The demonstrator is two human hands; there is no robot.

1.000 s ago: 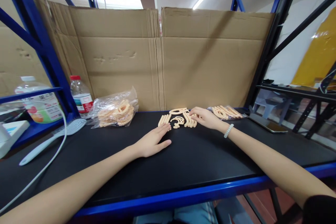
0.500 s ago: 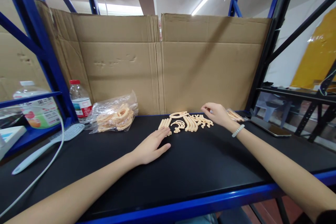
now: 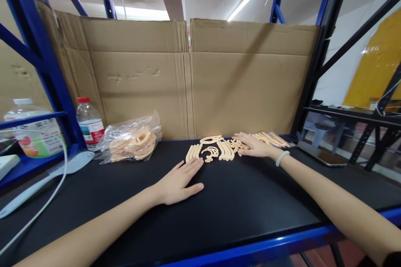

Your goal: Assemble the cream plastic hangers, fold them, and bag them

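Observation:
My left hand (image 3: pixel 181 180) lies flat on the black tabletop, fingers stretched and thumb apart, its fingertips just in front of a row of straight pale wooden pieces (image 3: pixel 193 151). My right hand (image 3: pixel 255 146), with a beaded bracelet (image 3: pixel 282 157) at the wrist, is spread palm down over small knobbly wooden pieces (image 3: pixel 236 144), partly hiding them. Between the hands lie curved wooden pieces (image 3: pixel 210 151), a group of bent strips (image 3: pixel 226 150) and a flat oval piece (image 3: pixel 211 139). Neither hand grips anything that shows.
A clear bag of wooden pieces (image 3: pixel 134 144) lies at the left, near a red-capped bottle (image 3: pixel 90 125) and a pale blue brush (image 3: pixel 73 164). More wooden strips (image 3: pixel 272 139) and a dark flat device (image 3: pixel 321 154) lie at the right. Cardboard (image 3: pixel 250 87) walls the back.
My right hand has come down and its fingers have spread over the small pieces, uncovering more strips behind it. My left hand has stayed flat, slightly nearer; the view shifted a little.

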